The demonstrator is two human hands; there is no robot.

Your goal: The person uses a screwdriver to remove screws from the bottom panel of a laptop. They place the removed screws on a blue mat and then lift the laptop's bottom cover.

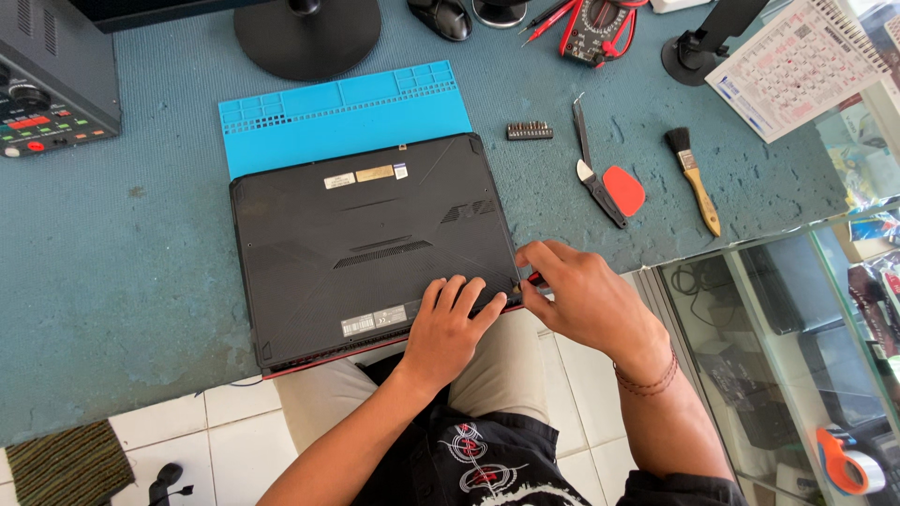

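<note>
A black laptop (356, 234) lies upside down on a blue-grey mat, its far edge resting on a bright blue silicone work mat (337, 112). My left hand (445, 328) lies flat on the laptop's near right corner, fingers spread. My right hand (577, 290) is at that same corner, pinching a small red tool (532, 278) against the laptop's edge. The tool's tip is hidden between my fingers and the case.
On the mat to the right lie a bit holder (530, 130), tweezers (581, 131), a red pick with a black pry tool (614, 192) and a brush (694, 178). A multimeter (595, 23), monitor stand (307, 37), power supply (52, 80), calendar (797, 66) and glass cabinet (797, 356) surround.
</note>
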